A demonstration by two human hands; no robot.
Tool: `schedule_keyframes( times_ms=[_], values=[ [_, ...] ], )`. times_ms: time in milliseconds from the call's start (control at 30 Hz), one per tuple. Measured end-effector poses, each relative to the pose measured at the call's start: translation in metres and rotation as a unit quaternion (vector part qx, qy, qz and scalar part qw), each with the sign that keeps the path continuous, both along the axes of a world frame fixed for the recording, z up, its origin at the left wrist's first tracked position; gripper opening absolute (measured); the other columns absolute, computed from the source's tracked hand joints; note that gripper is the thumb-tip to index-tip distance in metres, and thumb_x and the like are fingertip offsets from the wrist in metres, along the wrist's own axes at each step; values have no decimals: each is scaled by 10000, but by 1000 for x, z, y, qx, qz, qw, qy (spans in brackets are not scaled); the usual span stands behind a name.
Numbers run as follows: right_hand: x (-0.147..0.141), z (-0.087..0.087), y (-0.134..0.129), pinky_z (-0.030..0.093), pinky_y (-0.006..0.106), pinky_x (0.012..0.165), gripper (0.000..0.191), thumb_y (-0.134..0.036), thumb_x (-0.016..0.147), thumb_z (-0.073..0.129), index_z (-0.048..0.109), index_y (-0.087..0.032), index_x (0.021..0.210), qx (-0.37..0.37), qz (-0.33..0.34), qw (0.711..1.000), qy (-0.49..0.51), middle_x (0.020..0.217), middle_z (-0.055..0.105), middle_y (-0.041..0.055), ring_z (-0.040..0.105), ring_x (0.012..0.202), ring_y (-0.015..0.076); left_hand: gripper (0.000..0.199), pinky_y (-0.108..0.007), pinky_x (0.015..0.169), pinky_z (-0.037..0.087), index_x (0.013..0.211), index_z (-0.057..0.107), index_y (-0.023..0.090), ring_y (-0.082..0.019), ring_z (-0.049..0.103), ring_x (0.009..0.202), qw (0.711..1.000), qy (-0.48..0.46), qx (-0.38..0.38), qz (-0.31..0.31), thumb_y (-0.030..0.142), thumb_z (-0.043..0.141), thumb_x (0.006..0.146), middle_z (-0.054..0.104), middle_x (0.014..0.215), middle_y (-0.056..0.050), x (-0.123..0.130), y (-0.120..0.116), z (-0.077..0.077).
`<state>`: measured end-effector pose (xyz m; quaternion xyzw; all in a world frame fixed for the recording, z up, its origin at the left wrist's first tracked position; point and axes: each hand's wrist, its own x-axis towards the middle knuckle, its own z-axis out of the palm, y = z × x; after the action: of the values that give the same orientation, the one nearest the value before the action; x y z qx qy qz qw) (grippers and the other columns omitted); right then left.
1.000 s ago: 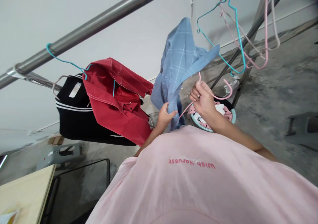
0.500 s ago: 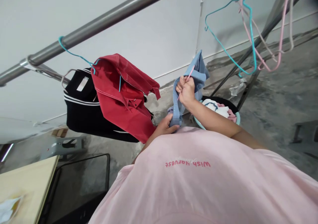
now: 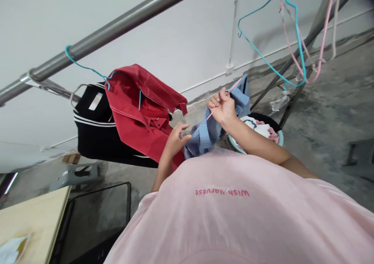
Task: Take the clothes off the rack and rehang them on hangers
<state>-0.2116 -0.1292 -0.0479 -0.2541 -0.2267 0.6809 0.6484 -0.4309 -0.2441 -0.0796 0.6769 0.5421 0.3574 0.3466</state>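
My right hand [image 3: 223,107] is closed around a thin pink hanger [image 3: 233,85], close against a blue checked shirt [image 3: 204,139]. The hanger's ends seem to go into the shirt's collar, but the fabric hides them. My left hand [image 3: 177,139] is open with its fingers apart, close to the shirt's lower folds and in front of a red jacket [image 3: 140,116]. That jacket hangs from a teal hanger [image 3: 84,67] on a steel rail [image 3: 117,27], over a black garment with white stripes [image 3: 90,135].
A round basin [image 3: 279,139] of pale fabric sits below my right forearm. Several teal and pink hangers [image 3: 298,34] dangle at upper right from a dark metal frame. Concrete floor [image 3: 327,147] spreads right, and a wooden table [image 3: 35,213] stands at lower left.
My left hand has let go of the blue shirt and opened, moving left. The right hand has risen slightly with the pink hanger, and the shirt hangs lower and more bunched than a second ago.
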Motion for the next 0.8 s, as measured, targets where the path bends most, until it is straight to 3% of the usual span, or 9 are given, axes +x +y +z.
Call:
schedule_keyframes(
  times_ms=[67,133,233,333,467,567,633,700,800],
  values=[
    [2,2,-3,228,200,403,598,-469,876,681,198,-193,658,2,6,1000,-5,538,204,-67,166,432,70,499,-394,989,477,1194,654,177,-282,583,1164,992,62,-70,-86,422,752,771,648,1220,-126,6,9,-16],
    [6,4,-6,194,196,392,601,-456,843,715,205,-198,659,7,6,1000,-3,520,180,-72,140,426,71,488,-390,982,470,1191,648,172,-271,604,1107,983,82,-114,-120,421,740,781,671,1149,-103,14,15,-31],
    [13,6,-8,170,189,387,616,-437,808,750,202,-199,658,35,-6,999,13,499,159,-79,118,414,64,486,-343,870,487,1194,611,164,-227,636,938,986,95,-135,-32,398,732,786,680,1015,-65,23,17,-46],
    [17,7,-9,157,194,385,641,-469,818,742,182,-200,660,50,-19,999,7,496,141,-84,104,411,62,625,-307,810,486,1259,547,149,-198,637,833,989,48,-134,48,365,789,725,675,926,-44,25,14,-50],
    [20,9,-8,149,197,384,650,-505,833,730,177,-203,674,45,-14,999,-5,496,131,-89,95,409,62,747,-294,779,471,1347,491,157,-203,631,811,994,22,-79,76,404,796,712,666,884,-30,21,9,-47],
    [22,7,-9,139,194,380,659,-522,812,750,191,-201,676,63,-6,998,20,489,137,-93,98,400,55,608,-289,736,443,1339,507,146,-203,605,764,993,45,-18,103,452,657,836,632,806,-17,18,3,-44],
    [21,2,-10,143,197,375,658,-541,807,747,200,-201,672,68,-9,998,16,486,139,-94,106,392,52,435,-280,695,409,1220,584,163,-191,570,715,983,79,8,166,440,590,884,590,740,1,17,-1,-42],
    [19,-5,-11,145,201,372,648,-552,786,758,223,-206,668,64,-23,998,-5,487,142,-95,115,386,52,261,-268,646,362,977,633,197,-168,515,657,963,114,27,242,440,588,895,533,675,22,17,-6,-36],
    [14,-16,-5,139,202,369,660,-547,678,833,263,-214,657,58,-67,996,-20,485,147,-101,129,380,48,333,-266,593,300,726,554,207,-141,429,586,948,140,63,279,480,580,915,464,613,37,18,-12,-24]
  ],
)
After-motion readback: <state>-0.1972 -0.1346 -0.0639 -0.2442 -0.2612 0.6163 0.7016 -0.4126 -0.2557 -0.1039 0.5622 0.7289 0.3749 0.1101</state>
